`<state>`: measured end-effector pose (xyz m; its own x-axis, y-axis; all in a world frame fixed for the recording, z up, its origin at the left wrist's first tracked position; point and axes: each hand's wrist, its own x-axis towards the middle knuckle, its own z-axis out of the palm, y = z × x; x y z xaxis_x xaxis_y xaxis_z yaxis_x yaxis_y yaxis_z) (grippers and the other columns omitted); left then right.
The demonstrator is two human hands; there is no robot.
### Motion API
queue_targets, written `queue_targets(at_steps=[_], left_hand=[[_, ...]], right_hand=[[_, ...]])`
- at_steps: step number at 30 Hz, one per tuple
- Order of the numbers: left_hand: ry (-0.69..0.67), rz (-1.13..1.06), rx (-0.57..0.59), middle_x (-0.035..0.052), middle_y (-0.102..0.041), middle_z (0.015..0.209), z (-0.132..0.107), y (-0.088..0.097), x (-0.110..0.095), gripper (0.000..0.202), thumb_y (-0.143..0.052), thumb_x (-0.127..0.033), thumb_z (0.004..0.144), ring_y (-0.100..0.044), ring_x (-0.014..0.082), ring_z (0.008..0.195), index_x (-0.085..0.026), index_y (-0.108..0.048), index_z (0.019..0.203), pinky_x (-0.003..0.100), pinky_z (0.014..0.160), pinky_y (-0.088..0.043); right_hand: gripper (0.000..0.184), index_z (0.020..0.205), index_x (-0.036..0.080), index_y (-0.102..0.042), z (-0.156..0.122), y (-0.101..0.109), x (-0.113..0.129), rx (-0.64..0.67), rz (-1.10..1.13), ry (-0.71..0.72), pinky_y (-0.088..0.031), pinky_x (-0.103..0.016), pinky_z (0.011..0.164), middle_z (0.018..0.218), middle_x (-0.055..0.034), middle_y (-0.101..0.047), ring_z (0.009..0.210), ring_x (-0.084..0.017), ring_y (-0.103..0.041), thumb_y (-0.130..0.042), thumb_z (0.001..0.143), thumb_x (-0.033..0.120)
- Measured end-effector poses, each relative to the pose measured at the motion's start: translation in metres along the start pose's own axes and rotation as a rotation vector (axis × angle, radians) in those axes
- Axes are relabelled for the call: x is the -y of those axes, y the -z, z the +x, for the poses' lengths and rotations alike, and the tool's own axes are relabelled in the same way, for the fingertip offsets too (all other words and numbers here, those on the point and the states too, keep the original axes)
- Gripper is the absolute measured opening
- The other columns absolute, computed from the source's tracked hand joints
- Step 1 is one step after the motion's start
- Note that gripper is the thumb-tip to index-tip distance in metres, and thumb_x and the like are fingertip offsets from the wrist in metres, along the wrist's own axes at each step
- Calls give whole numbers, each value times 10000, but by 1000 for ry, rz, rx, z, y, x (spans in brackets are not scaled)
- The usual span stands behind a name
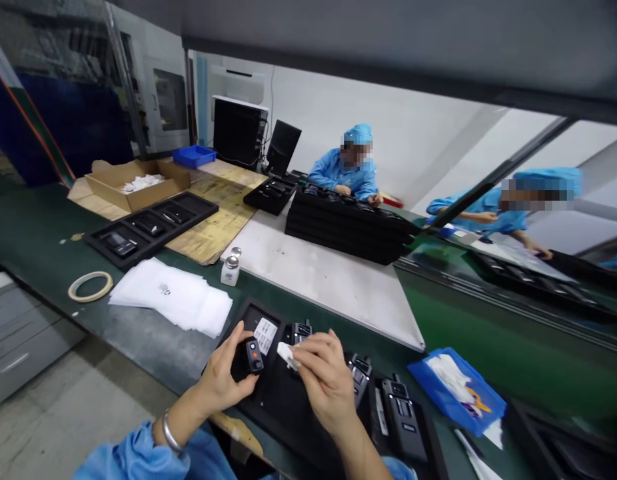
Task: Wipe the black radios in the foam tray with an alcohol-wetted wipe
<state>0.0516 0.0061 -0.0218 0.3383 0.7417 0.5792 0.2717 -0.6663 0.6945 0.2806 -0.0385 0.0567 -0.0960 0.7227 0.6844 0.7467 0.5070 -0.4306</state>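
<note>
My L hand (221, 380) grips the small black device (254, 355) above the black tray (276, 395) on the table (48, 213); R hand (329, 379) pinches a white wad (286, 353), apart from it. Prob a wiping step; next move calls for a steady L grip w/ wad brought over.

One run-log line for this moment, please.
left hand: holds orange-buttoned black device | right hand: pinches white wipe | below: black tray

Smooth plastic device (254, 357), matt wipe (285, 353) — paper or cloth, matt black tray (274, 392), shiny metal bracelet (170, 433)
</note>
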Motion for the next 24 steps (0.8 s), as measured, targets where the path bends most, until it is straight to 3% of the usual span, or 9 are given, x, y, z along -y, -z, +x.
queue_targets(at_steps=[3,7,12,15,19,24], left_hand=[[-23,-8,8,147,-607,1329,1,1,0,967,-624,-158,778,-621,272,1206,-179,-105,1594,450,1010,-552],[-45,-8,-3,143,-612,1322,7,5,2,959,-612,-148,775,-634,265,1187,-181,-117,1595,437,995,-563],[-60,-42,24,146,-613,1330,10,7,4,974,-643,-148,769,-631,267,1193,-177,-127,1594,427,998,-563],[-77,-59,45,152,-617,1324,10,6,5,987,-636,-140,775,-626,267,1198,-163,-94,1600,424,998,-561],[-23,-88,59,141,-616,1327,13,5,5,1018,-646,-151,771,-630,264,1193,-172,-58,1602,420,1003,-556],[-52,-65,67,145,-598,1356,15,3,1,1000,-632,-130,765,-621,277,1213,-188,-85,1600,423,992,-563]], right_hand=[[278,1042,353,-723,24,-20,13,194,9,155,-177,-606,1153,927,19,-719,1042,-222,-566,-553,949,154],[278,1055,366,-726,48,-34,20,414,-39,273,-70,-604,1191,932,36,-725,1088,-213,-550,-580,942,159],[289,1062,334,-731,57,-36,3,421,-179,268,-27,-627,1189,926,17,-723,1068,-217,-559,-560,929,142],[293,1027,314,-732,55,-29,-12,367,-236,202,-75,-621,1177,908,11,-716,1023,-214,-568,-534,928,121],[291,1023,342,-731,52,-23,-2,278,-186,174,-144,-594,1172,927,16,-718,1011,-204,-578,-538,931,145],[313,1043,365,-729,57,-28,12,456,-107,296,-2,-620,1196,950,41,-729,1084,-210,-563,-532,931,149]])
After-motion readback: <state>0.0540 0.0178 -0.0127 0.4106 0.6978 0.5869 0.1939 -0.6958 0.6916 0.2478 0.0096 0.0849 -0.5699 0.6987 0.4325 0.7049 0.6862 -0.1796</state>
